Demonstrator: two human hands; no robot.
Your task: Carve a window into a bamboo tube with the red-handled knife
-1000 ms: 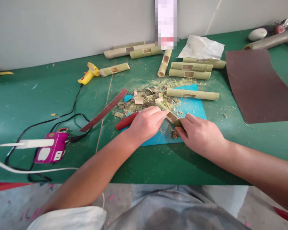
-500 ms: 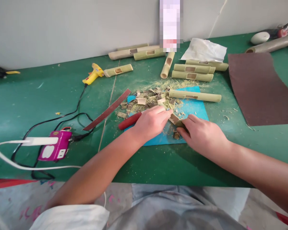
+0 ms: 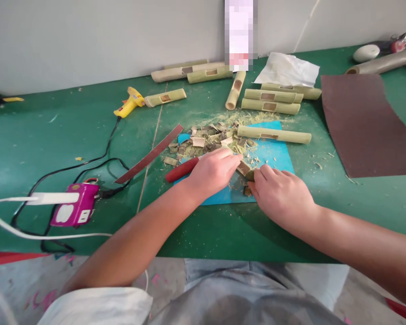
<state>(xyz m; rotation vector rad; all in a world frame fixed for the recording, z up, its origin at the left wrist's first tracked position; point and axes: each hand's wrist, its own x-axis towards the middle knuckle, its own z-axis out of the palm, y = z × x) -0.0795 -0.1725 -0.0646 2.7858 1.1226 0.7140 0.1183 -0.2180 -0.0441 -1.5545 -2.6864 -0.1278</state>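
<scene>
Over a blue sheet [image 3: 274, 153], my left hand [image 3: 213, 171] is closed around the left part of a bamboo tube [image 3: 244, 168]. The tube slants down to the right, and a cut opening shows between my hands. My right hand [image 3: 280, 189] grips its right end with curled fingers. Beside my left hand lies a red handle [image 3: 181, 170]; its far end is hidden by that hand. Bamboo chips and shavings [image 3: 206, 141] are heaped just beyond my left hand. A longer notched tube [image 3: 275, 134] rests on the far side of the sheet.
More notched tubes [image 3: 270, 106] lie toward the wall, near white paper [image 3: 287, 70]. On the left are a yellow glue gun [image 3: 130, 103], a red-brown strip [image 3: 150, 153] and a magenta power adapter [image 3: 76, 205] with cables. Brown sandpaper [image 3: 365, 126] lies on the right.
My right hand has shifted slightly left and turned on the tube's end, its fingers more curled. My left hand stays in nearly the same place. The whole view has moved slightly.
</scene>
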